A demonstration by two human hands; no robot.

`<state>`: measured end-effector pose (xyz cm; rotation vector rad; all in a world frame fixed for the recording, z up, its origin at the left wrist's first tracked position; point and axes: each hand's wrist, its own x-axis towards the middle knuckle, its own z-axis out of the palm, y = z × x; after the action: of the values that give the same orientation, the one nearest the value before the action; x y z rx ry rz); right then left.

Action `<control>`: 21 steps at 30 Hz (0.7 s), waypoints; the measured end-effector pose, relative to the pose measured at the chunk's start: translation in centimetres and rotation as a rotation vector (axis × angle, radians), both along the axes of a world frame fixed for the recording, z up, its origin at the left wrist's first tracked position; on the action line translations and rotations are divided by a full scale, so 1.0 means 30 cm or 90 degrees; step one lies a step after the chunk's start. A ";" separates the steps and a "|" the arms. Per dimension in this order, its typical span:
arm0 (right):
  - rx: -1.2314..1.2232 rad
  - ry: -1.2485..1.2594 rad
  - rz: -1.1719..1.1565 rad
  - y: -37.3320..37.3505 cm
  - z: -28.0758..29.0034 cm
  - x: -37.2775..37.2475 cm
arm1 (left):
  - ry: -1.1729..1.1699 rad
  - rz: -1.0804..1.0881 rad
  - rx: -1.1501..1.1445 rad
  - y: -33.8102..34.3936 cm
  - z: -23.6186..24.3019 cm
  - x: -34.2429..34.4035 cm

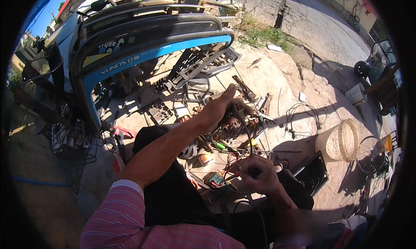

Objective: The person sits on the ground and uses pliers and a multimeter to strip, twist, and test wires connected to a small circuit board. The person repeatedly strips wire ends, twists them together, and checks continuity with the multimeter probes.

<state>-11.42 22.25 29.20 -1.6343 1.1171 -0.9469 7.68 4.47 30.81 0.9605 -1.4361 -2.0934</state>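
My left hand (227,108) is raised over the cluttered ground, its fingers curled round a small dark part that is partly hidden in shadow. A black cable (250,140) runs down from it toward my right hand (259,173), which is closed on that cable, with a short red piece by its fingertips. Just left of my right hand lies a small green device (215,179) with red and black wires. Around both hands are rusty metal parts (232,130), a green-handled tool (220,146) and a small orange container (206,159).
A blue-and-black vehicle frame (151,30) stands ahead left, beside a wire basket (73,143). On the right are a dirty bucket (329,143), a black tray (314,175), coiled wire (303,121), a white pail (355,97) and a wheel (370,156).
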 end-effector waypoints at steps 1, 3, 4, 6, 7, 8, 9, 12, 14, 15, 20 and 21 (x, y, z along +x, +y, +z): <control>-0.004 0.002 0.001 0.000 -0.002 -0.001 | -0.001 -0.002 -0.003 -0.001 -0.002 0.001; -0.011 0.006 0.002 0.000 -0.009 -0.002 | -0.003 -0.007 -0.008 -0.002 -0.007 0.003; -0.018 -0.004 0.002 -0.001 -0.013 0.000 | -0.006 -0.006 -0.013 -0.001 -0.006 0.003; -0.031 -0.022 0.003 -0.003 -0.022 0.005 | -0.012 -0.005 -0.023 0.002 -0.001 0.004; -0.027 -0.020 0.004 -0.003 -0.025 0.006 | -0.015 -0.005 -0.022 0.002 0.000 0.005; -0.022 -0.018 0.005 -0.003 -0.027 0.007 | -0.018 -0.004 -0.022 0.002 0.001 0.006; -0.018 -0.016 0.007 -0.003 -0.028 0.007 | -0.021 -0.003 -0.022 0.003 0.003 0.006; -0.022 -0.017 0.002 -0.003 -0.014 0.009 | -0.027 0.006 -0.033 0.007 0.010 0.002; -0.033 -0.025 0.021 -0.011 -0.031 0.010 | -0.061 0.030 -0.008 0.012 0.028 0.008; -0.034 -0.021 0.017 -0.003 -0.034 -0.002 | -0.071 0.028 0.008 0.013 0.026 -0.006; 0.042 -0.078 0.006 0.000 -0.039 -0.011 | 0.028 0.065 0.025 0.000 -0.013 0.003; 0.055 -0.107 -0.015 -0.003 -0.044 -0.009 | 0.054 0.085 0.029 -0.002 -0.012 0.012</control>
<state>-11.70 22.17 27.88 -1.4473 1.0486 -1.0180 8.03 4.41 30.46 0.9451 -1.2527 -2.0522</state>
